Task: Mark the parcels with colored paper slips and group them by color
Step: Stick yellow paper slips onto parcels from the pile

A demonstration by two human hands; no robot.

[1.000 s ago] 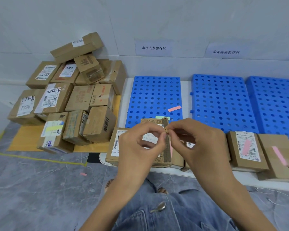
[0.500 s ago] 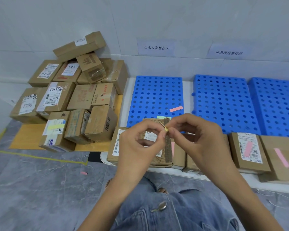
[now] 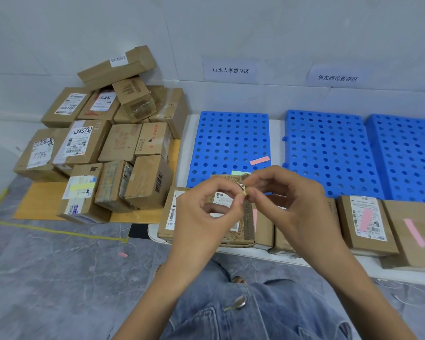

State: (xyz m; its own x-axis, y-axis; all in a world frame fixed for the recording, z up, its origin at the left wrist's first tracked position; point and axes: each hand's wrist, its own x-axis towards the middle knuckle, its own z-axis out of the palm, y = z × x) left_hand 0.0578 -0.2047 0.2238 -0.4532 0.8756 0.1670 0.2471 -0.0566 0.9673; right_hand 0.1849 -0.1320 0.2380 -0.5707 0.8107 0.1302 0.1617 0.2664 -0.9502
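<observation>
1. At centre, close to us, we see a left hand [image 3: 206, 209] and a right hand [image 3: 287, 202] meeting fingertip to fingertip. The thumb and forefinger of each pinch one small yellow slip [image 3: 244, 191] between them.
2. Behind the hands we see a row of parcels on the near edge of a white platform [image 3: 277, 143]. The yellow slip is held in the air in front of a patterned box [image 3: 243, 231] in that row.
3. At the right of the row, a labelled parcel [image 3: 368, 222] and a plain parcel [image 3: 412, 236] each bear a pink slip.
4. Beyond the row we see three blue pallets [image 3: 231, 133] side by side. A loose pink slip [image 3: 259, 160] and a green slip [image 3: 241, 173] lie on the leftmost one.
5. To the left we see a pile of boxes [image 3: 123, 148] on a yellow board [image 3: 42, 200] against the wall.
6. On the grey floor [image 3: 59, 278] below the pile lies a pink scrap [image 3: 122, 254].
</observation>
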